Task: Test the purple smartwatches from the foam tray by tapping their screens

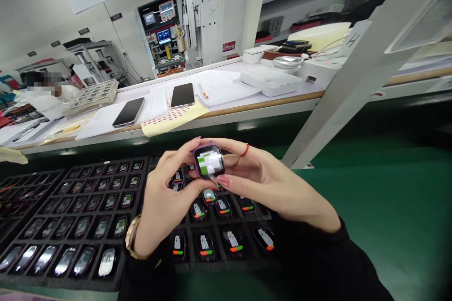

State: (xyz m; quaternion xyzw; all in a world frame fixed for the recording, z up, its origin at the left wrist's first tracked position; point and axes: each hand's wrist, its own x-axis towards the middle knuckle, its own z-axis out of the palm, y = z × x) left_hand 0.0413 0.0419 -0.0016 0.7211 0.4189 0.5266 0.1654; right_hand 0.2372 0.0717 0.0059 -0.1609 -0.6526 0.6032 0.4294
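Note:
A smartwatch (209, 162) with a purple case and a lit screen of green and white blocks is held up between both hands. My left hand (173, 193) grips its left side, thumb below and fingers above. From the right, my right hand (257, 169) closes on it, with the thumb at its lower edge and fingers along the top. Below the hands lies a black compartment tray (189, 263) of similar watches, such as a watch (205, 244) showing white text over an orange and green bar. The hands hide part of this tray.
More watch trays (90, 202) lie to the left on the green surface. Behind, a shelf carries two phones (182, 95) (129, 112), papers and white boxes (270, 80). A slanted white post (339, 84) stands at right. A person (45, 94) sits far left.

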